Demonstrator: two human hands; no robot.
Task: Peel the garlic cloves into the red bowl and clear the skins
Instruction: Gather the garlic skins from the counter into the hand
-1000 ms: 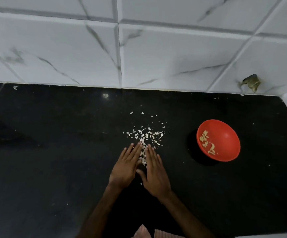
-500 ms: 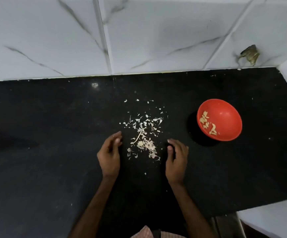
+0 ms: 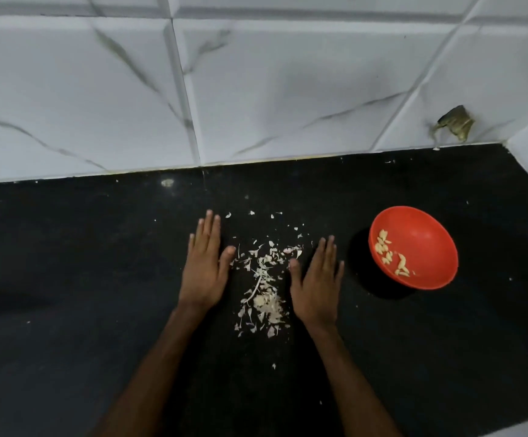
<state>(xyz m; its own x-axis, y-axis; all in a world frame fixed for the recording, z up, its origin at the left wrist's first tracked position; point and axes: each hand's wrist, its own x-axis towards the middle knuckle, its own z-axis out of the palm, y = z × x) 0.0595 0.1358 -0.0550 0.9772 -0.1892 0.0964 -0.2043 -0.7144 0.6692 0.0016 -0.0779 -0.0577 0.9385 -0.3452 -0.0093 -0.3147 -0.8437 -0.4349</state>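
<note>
Here, papery skins lay on black counter.
Left hand and right hand flanked them, fingers straight, gripping nothing; peeled cloves sat in the round red bowl.

No writing, label, brand, number or sign can be read on anything in view (the red bowl to the right of the right hand is plain, and the wall tiles beyond the left hand carry only grey veining).
</note>
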